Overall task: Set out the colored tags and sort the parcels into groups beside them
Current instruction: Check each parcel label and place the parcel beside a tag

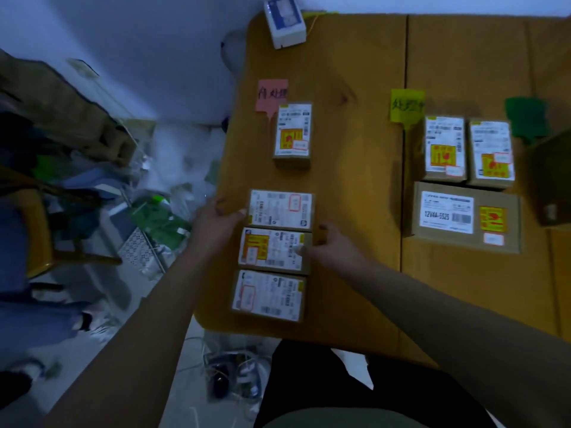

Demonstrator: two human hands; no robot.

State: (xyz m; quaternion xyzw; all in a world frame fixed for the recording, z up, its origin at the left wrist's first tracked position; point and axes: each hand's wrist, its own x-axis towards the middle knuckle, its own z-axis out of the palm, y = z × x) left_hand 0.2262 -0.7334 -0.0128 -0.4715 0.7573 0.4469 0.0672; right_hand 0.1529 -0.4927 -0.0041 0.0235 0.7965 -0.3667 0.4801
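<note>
A pink tag (272,95) lies at the table's left with one small parcel (293,134) below it. Nearer me, three parcels lie in a column: top (281,210), middle (273,250), bottom (268,295). My left hand (216,219) touches the left edge of the column near the top parcel. My right hand (330,247) grips the right end of the middle parcel, thumb on its label. A yellow tag (406,105) lies further right, with two small parcels (445,148) (491,152) and a large parcel (466,217) below it. A green tag (526,118) lies at the far right.
The wooden table (355,143) has a seam down its middle. A white box (285,23) stands at the back edge. A brown carton (550,180) sits at the right edge. Clutter and cables cover the floor to the left and below the table.
</note>
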